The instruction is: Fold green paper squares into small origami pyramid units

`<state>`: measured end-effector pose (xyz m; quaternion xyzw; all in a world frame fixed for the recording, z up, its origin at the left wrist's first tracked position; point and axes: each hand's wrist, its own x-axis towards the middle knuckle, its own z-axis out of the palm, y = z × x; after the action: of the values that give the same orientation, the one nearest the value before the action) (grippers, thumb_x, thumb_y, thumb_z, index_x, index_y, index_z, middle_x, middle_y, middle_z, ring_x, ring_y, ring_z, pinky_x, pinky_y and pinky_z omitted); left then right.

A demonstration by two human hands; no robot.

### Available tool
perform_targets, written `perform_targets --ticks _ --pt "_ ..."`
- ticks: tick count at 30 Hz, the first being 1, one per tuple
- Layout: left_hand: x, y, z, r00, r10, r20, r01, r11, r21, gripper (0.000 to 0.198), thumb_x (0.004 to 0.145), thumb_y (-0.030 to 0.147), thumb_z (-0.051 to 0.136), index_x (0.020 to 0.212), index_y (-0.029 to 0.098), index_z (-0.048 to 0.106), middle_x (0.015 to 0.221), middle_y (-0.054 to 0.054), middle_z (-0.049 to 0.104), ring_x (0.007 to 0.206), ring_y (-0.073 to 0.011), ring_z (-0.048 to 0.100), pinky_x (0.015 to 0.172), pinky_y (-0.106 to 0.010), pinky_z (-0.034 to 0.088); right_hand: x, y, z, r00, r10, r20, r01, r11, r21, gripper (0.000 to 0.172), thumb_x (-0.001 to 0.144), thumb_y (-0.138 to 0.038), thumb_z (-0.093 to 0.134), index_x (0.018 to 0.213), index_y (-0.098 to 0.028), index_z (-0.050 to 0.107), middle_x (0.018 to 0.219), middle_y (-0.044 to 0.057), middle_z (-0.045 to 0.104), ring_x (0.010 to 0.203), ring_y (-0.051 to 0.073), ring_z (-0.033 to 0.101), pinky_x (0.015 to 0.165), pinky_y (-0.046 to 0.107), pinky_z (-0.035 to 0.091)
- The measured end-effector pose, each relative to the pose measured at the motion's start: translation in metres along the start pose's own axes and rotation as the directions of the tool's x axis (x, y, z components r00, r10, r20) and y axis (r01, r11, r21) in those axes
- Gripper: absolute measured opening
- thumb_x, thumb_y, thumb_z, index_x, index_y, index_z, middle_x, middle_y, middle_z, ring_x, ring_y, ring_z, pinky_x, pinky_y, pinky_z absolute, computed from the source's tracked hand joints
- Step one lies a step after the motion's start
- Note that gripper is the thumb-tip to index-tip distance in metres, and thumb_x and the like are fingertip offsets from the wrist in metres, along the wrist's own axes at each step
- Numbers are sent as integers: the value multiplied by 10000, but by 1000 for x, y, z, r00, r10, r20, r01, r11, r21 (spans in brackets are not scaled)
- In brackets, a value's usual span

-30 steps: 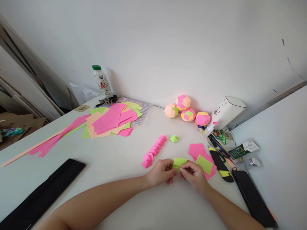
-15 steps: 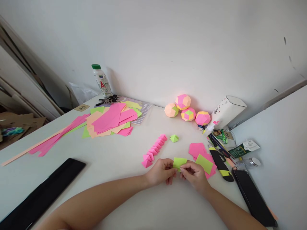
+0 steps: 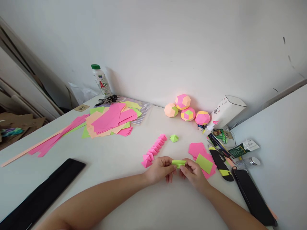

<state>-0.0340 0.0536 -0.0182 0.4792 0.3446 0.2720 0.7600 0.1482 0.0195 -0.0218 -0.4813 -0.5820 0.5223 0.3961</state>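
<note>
A small piece of green paper (image 3: 178, 163) is pinched at both ends, its upper part bent over into a narrow strip. My left hand (image 3: 161, 169) is closed on its left end, thumb in front. On the right end, my right hand (image 3: 193, 172) grips with thumb and fingers. Just beyond my left hand lies a row of folded pink paper units (image 3: 154, 151). A folded green unit (image 3: 174, 138) sits to the right of that row. Beside my right hand a flat green sheet (image 3: 204, 163) rests on several pink sheets (image 3: 197, 149).
Faceted paper balls (image 3: 183, 101) stand against the wall. Loose coloured paper (image 3: 109, 119) is heaped at the back left, near a bottle (image 3: 102, 81) and keys (image 3: 109, 99). Scissors, a cutter (image 3: 220, 164) and a black case (image 3: 254, 196) line the right side. A black slab (image 3: 45, 191) lies front left.
The green paper's upper part has been bent down, so it now looks like a narrower strip. Both hands have stayed in nearly the same place.
</note>
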Motion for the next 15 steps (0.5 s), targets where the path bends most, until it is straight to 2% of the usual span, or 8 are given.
perform_targets --ticks 9,15 --pt "0 -2 -2 1000 2 13 -2 1000 20 407 688 529 642 802 150 545 682 -3 633 425 -96 566 387 -206 410 0 -6 1 1000 20 -17 -19 1000 16 234 840 -366 585 717 -167 590 601 -15 542 500 112 511 471 229 437" --pt "-1 0 0 998 -43 39 39 995 87 354 718 496 612 760 155 521 644 0 630 425 -104 563 388 -216 414 -1 -4 0 999 32 -1 -32 999 24 226 855 -346 571 716 -169 572 570 -22 545 480 107 497 475 229 419"
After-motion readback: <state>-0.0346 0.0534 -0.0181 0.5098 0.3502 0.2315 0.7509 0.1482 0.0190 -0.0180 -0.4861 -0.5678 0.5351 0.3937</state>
